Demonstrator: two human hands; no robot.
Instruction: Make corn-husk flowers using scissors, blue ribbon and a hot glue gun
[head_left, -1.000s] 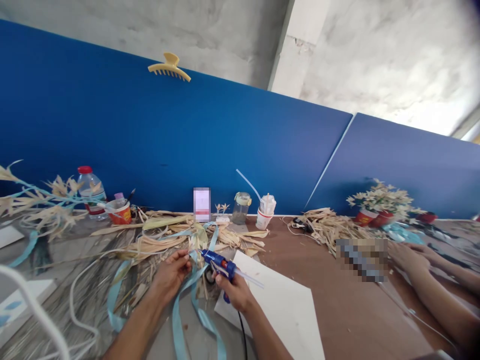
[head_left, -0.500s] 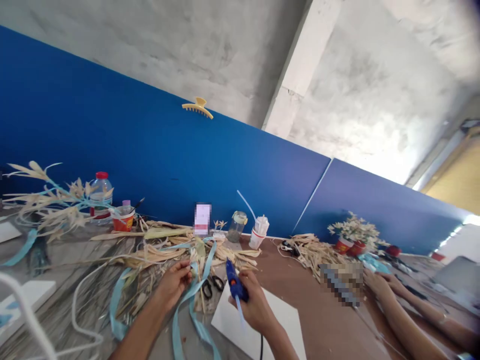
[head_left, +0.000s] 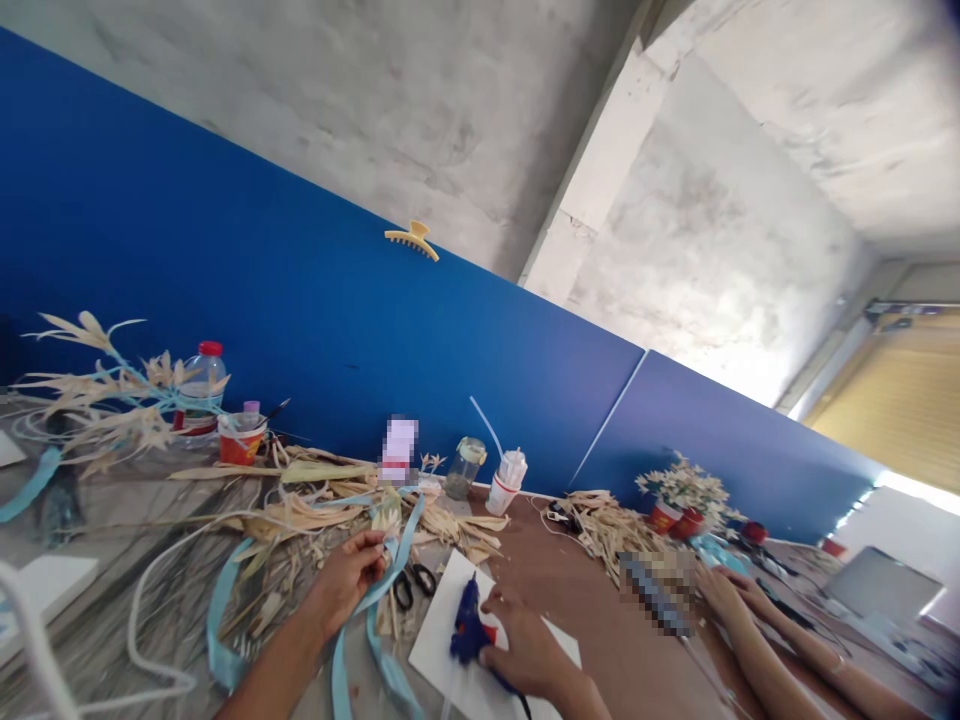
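Note:
My left hand (head_left: 346, 582) is closed in a pinch on a small pale husk flower (head_left: 387, 518); the fingers hide its lower end. A light blue ribbon (head_left: 409, 535) runs right beside those fingertips and hangs down the table's front. A blue hot glue gun (head_left: 466, 628) lies on a white board (head_left: 431, 645), its nozzle pointing away from me. At its right side is my right hand (head_left: 531, 645), thumb and fingers apart around the red trigger area. Black-handled scissors (head_left: 414, 587) rest between my hands.
Dry husks (head_left: 322, 495) litter the table. Along the blue partition (head_left: 300, 300) stand a phone (head_left: 398, 450), a glass jar (head_left: 465, 468), a paper cup (head_left: 504, 492) and a red cup (head_left: 241, 442). A white cable (head_left: 139, 600) loops at left. Another person's hands (head_left: 724, 590) are at right.
The glue gun, gripped in my right hand before, now lies on the white board, and that hand's fingers have loosened from it. My left hand keeps its pinch.

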